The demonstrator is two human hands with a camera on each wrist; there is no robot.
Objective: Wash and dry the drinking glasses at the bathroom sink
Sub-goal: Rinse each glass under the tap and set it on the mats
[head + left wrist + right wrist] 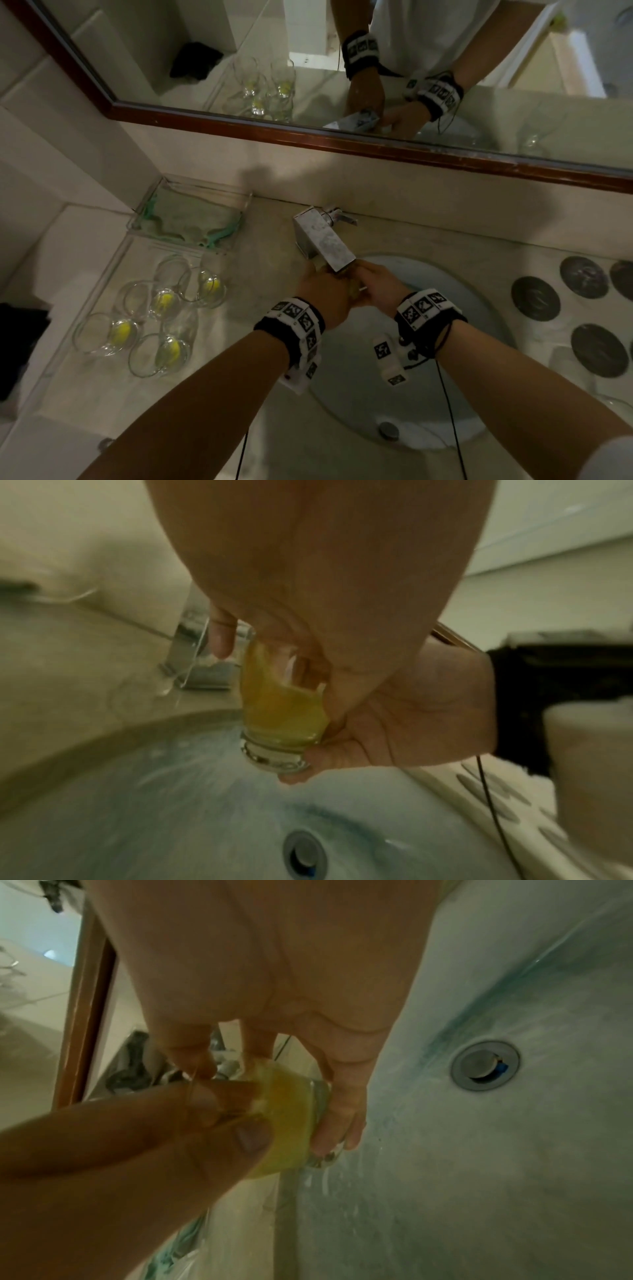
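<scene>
Over the sink back edge, under the faucet, both the left hand and the right hand grip one wet glass holding yellow liquid; likely slippery, fragile, best held round its thick base

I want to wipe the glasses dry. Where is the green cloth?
In the head view the green cloth lies in a clear tray at the back left of the counter, behind the glasses and left of the tap.

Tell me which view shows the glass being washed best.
Left wrist: the glass shows nearly whole, with yellow liquid and its thick base, over the sink. The right wrist view shows it partly covered by the left hand. In the head view the faucet and both hands hide it.
</scene>
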